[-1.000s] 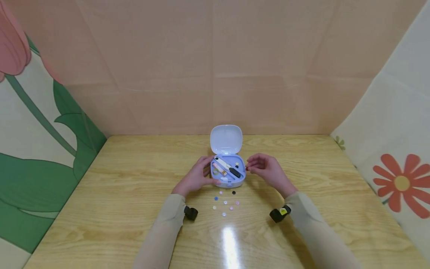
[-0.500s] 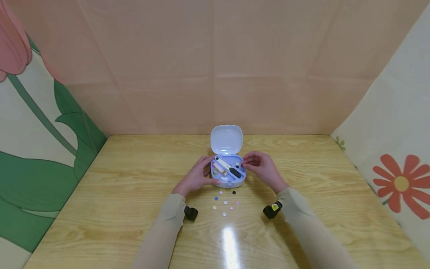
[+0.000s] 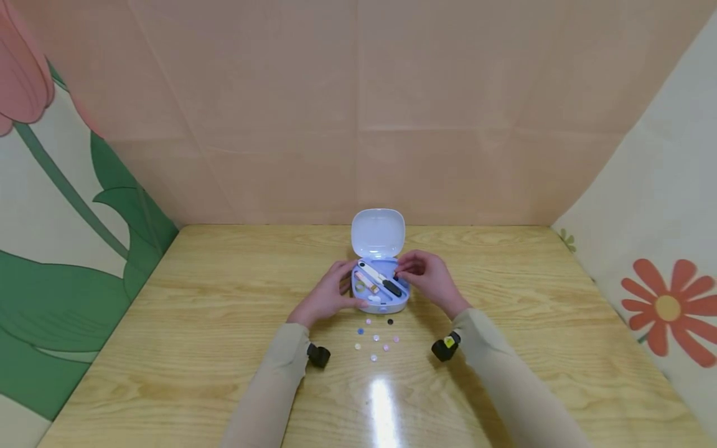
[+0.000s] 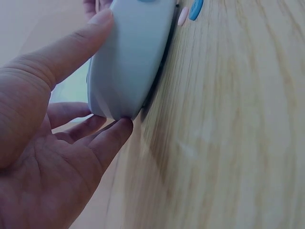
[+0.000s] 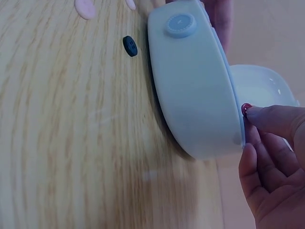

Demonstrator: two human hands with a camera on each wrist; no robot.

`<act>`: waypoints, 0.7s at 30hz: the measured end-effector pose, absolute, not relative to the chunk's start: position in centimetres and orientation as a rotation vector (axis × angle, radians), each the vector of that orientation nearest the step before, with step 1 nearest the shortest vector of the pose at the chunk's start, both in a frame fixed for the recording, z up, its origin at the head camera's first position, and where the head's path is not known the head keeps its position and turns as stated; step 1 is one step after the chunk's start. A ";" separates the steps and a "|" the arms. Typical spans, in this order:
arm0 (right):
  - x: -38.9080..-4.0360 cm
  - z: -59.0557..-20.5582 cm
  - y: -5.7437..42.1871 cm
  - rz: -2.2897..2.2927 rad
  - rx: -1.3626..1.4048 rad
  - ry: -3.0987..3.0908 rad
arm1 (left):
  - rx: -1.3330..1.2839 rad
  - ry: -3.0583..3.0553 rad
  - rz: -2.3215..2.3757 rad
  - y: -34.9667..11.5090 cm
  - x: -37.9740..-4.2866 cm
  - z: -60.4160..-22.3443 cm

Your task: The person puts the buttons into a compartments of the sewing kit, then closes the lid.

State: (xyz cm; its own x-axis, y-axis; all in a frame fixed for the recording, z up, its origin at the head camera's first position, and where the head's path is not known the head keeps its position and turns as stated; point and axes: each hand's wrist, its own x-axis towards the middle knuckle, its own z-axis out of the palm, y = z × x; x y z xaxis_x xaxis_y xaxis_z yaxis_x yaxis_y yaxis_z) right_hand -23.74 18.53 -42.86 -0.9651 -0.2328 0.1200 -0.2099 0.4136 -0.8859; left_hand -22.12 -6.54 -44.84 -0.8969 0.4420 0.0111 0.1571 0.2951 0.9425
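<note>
A lidded lilac-and-white sewing box (image 3: 395,307) stands on the table with its lid (image 3: 378,233) raised. My left hand (image 3: 327,297) grips the box's left side, thumb on the front wall and fingers around the side and beneath the edge. My right hand (image 3: 430,279) is over the right compartment and pinches a small red button (image 5: 246,109) between thumb and forefinger, at the box rim. Inside lie a white tool with a black handle (image 3: 391,287) and a pink strip-like item (image 3: 364,279). My right fingers partly hide the right compartment.
Several loose buttons lie on the wooden table (image 3: 235,323) before the box, among them a black button (image 3: 390,322), a blue button (image 3: 361,331) and a pale yellow button (image 3: 358,346). A peach backdrop (image 3: 269,124) stands behind the table.
My right hand has moved left, from beside the box to above its right compartment, carrying the red button. My left hand has stayed on the box.
</note>
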 end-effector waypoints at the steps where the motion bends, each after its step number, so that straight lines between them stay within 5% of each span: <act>1: -23.8 -42.9 18.5 -1.644 -0.416 2.622 | 0.553 2.310 1.643 -6.5 -22.1 -44.9; 21: -23.9 -43.4 18.0 -1.639 -0.351 2.629 | 0.595 2.310 1.659 -6.5 -22.1 -44.9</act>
